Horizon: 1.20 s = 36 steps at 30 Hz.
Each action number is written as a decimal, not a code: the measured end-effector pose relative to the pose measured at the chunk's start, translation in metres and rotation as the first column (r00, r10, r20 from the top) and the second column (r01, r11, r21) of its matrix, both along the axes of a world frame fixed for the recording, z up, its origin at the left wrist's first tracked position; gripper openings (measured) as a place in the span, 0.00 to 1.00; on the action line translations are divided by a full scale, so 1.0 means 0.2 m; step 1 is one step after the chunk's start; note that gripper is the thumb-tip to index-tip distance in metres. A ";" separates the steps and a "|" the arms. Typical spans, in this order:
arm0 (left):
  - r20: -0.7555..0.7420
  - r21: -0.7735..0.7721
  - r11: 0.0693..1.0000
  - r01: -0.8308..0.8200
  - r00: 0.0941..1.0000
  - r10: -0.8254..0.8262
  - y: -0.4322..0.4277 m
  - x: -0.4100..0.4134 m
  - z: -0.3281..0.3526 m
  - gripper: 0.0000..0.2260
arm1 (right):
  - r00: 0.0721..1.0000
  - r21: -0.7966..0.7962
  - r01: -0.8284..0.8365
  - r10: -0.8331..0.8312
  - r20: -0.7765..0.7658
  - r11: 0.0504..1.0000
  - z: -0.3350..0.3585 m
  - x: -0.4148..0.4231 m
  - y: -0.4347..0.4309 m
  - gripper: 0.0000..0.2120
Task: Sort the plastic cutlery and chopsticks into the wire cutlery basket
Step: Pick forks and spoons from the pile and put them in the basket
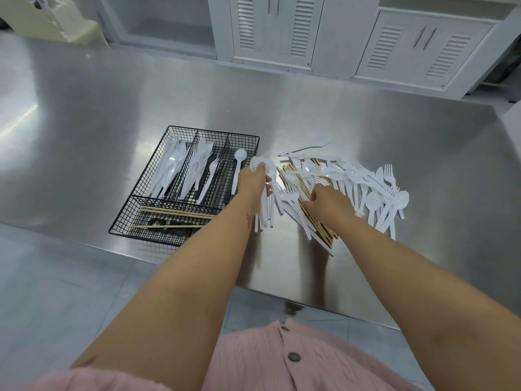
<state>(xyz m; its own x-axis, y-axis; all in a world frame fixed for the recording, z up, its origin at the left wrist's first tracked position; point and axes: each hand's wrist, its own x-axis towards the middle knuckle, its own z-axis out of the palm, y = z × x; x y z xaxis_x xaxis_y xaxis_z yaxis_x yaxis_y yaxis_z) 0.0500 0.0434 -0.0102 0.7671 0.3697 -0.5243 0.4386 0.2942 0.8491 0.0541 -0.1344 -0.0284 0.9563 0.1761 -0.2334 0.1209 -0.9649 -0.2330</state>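
A bundle of white plastic spoons (263,167) is gripped in the left hand (252,180), bowls up and handles hanging, just beside the right wall of the wire cutlery basket (214,131). Like pieces are probably being gathered so they can be dropped together into the right-hand compartment, where a single spoon (239,162) already lies. The right hand (328,203) is lowered into the loose pile (363,182) on the steel table (338,114), fingers curled down among forks and bamboo chopsticks (321,227); whether anything is pinched cannot be told. Sorted chopsticks (174,211) are laid crosswise in the near compartment, which suits their length. No brand or writing can be read.
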 end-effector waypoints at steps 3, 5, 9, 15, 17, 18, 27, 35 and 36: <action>-0.002 -0.063 0.998 -0.004 1.000 0.004 0.00 -0.01 0.03 0.14 | 0.996 -0.146 -0.050 0.061 0.072 0.988 -0.03 0.01 0.04 0.10; -0.005 -0.039 0.999 0.013 1.000 -0.013 0.01 -0.01 0.04 0.12 | 0.995 -0.183 -0.051 0.065 0.070 0.982 -0.03 0.02 0.05 0.06; -0.012 -0.047 0.999 0.012 1.000 -0.013 0.03 -0.01 0.04 0.09 | 0.993 -0.220 -0.061 0.081 0.084 0.974 -0.03 0.02 0.07 0.01; -0.009 -0.037 0.999 0.016 1.000 -0.016 0.05 -0.02 0.04 0.09 | 0.994 -0.220 -0.073 0.088 0.057 0.973 -0.01 0.02 0.09 0.03; -0.017 -0.028 0.999 0.019 1.000 -0.019 0.05 -0.01 0.03 0.09 | 0.993 -0.203 -0.083 0.097 0.062 0.976 0.00 0.02 0.09 0.03; -0.021 -0.026 0.999 0.023 0.999 -0.024 0.05 -0.01 0.03 0.09 | 0.991 -0.190 -0.096 0.112 0.071 0.977 0.00 0.02 0.09 0.04; -0.045 0.042 0.995 0.086 0.995 -0.084 0.03 0.01 0.03 0.20 | 0.989 0.164 -0.150 0.147 0.034 0.975 0.06 0.02 0.10 0.08; 0.025 -0.109 0.993 0.038 0.999 -0.035 0.05 0.03 0.08 0.09 | 0.974 0.357 -0.187 0.219 -0.050 0.915 0.18 -0.02 0.22 0.09; 0.026 -0.114 0.993 0.032 0.999 -0.029 0.06 0.03 0.08 0.09 | 0.974 0.359 -0.188 0.221 -0.052 0.914 0.18 -0.02 0.23 0.10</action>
